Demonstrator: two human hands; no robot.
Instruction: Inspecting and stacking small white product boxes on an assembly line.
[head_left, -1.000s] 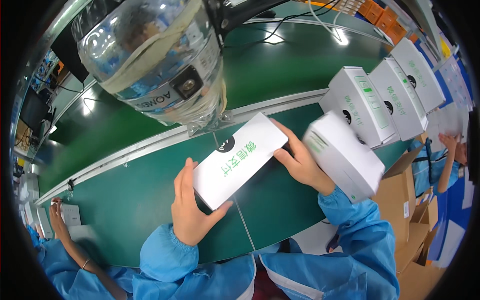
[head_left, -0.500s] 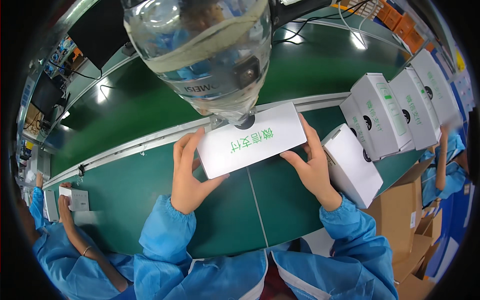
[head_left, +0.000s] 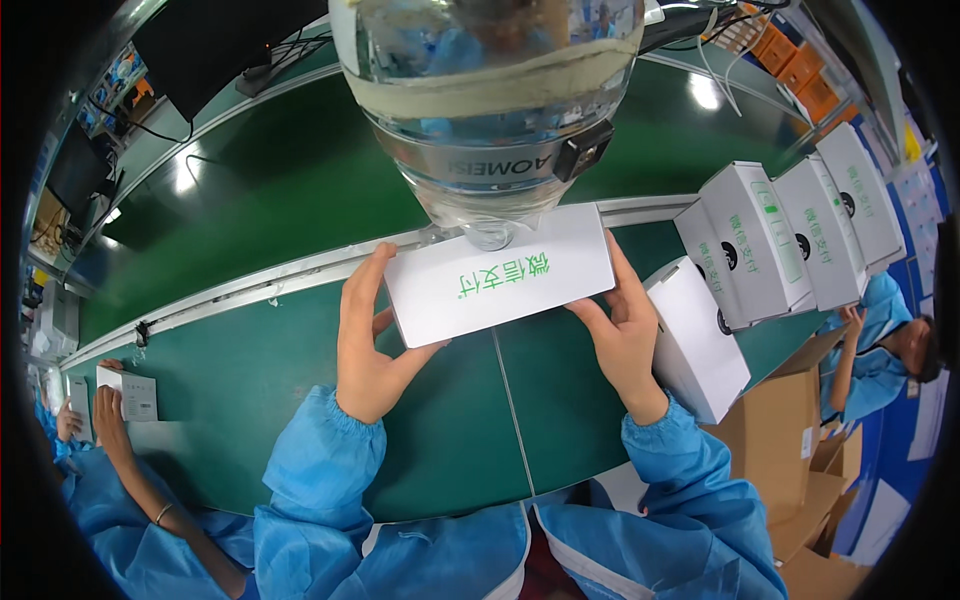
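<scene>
Here, left hand [head_left: 372, 350] and right hand [head_left: 628, 350] clasp white box's [head_left: 500, 300] ends, tabletop [head_left: 450, 430] spreading between.

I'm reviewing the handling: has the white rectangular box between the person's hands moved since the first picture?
Yes. Against the clear, rounded container, the white rectangular box has shifted left and farther forward; in view, it now overlaps the container's lower tip.

We get bright light, glare on green belt [head_left: 290, 185], reflections on clear vessel [head_left: 490, 105]; held white box [head_left: 500, 310] sharp, edges bend, corners black.
</scene>
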